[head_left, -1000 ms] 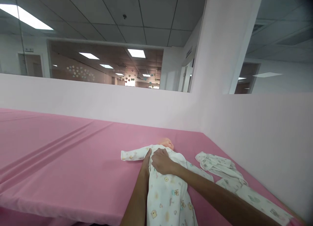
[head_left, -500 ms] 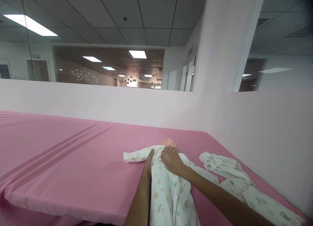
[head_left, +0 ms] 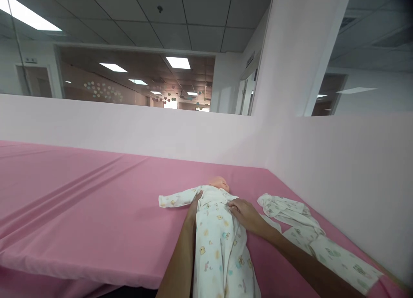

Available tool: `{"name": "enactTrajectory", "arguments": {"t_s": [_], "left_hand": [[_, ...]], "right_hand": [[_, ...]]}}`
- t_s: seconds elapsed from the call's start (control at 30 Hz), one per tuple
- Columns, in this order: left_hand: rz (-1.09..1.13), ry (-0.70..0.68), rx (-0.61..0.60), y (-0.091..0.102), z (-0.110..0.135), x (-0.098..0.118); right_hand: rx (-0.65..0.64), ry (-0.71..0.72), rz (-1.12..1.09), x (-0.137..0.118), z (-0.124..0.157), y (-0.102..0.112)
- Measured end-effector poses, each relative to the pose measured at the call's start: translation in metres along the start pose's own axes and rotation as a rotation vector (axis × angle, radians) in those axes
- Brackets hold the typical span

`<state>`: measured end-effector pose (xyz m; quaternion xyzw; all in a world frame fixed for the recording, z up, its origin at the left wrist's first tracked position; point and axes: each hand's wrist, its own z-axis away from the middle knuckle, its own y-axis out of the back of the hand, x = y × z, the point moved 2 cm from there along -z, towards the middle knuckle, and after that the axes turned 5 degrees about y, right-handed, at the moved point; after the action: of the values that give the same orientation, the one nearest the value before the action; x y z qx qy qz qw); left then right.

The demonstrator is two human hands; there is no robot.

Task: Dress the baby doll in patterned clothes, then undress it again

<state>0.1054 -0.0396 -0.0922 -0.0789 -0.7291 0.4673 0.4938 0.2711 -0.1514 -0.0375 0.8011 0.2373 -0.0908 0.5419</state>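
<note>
A baby doll lies on its back on the pink-covered bed (head_left: 97,220), its head (head_left: 220,183) turned toward the far wall. It wears a white printed top with one sleeve (head_left: 179,198) stretched out to the left, and matching baby trousers (head_left: 214,242) reach up to its middle. My left hand (head_left: 194,206) grips the left side of the trousers at the waist, thumb showing and the other fingers hidden. On the opposite side, my right hand (head_left: 245,215) has curled fingers pinching the waist edge. The doll's right-hand sleeve is mostly hidden behind my right forearm.
To the right lies another set of white baby clothes (head_left: 300,216) with green prints, partly behind my right forearm. A white wall (head_left: 129,128) with windows borders the bed at the back, and another wall (head_left: 361,173) runs along the right.
My right hand has moved from the doll's chest to the right side of the waist, uncovering the chest and more of the head. My left hand stays at its side. The view has shifted slightly.
</note>
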Motion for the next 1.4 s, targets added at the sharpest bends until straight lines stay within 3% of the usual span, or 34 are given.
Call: {"name": "enactTrajectory", "arguments": {"t_s": [0.2, 0.43, 0.6, 0.73, 0.87, 1.17, 1.4], "left_hand": [[-0.047, -0.054, 0.061, 0.001, -0.007, 0.003], [-0.108, -0.099, 0.107, -0.011, -0.034, 0.012], [-0.120, -0.114, 0.125, -0.013, -0.041, 0.010], [-0.107, -0.102, 0.122, -0.012, -0.039, 0.002], [-0.098, -0.081, 0.110, -0.010, -0.030, 0.003], [-0.048, -0.021, 0.067, 0.000, -0.007, 0.002], [-0.026, -0.007, 0.057, -0.003, -0.007, 0.006]], "right_hand": [[-0.047, 0.028, -0.056, 0.000, -0.017, -0.006], [-0.021, -0.033, 0.000, 0.009, -0.054, -0.013], [0.000, -0.033, -0.026, 0.001, -0.034, -0.006], [-0.066, 0.059, -0.028, -0.016, -0.011, 0.001], [-0.112, 0.036, -0.086, -0.023, -0.016, 0.004], [-0.242, 0.005, -0.288, 0.000, -0.038, 0.006], [-0.130, -0.049, -0.315, 0.014, -0.057, 0.000]]}}
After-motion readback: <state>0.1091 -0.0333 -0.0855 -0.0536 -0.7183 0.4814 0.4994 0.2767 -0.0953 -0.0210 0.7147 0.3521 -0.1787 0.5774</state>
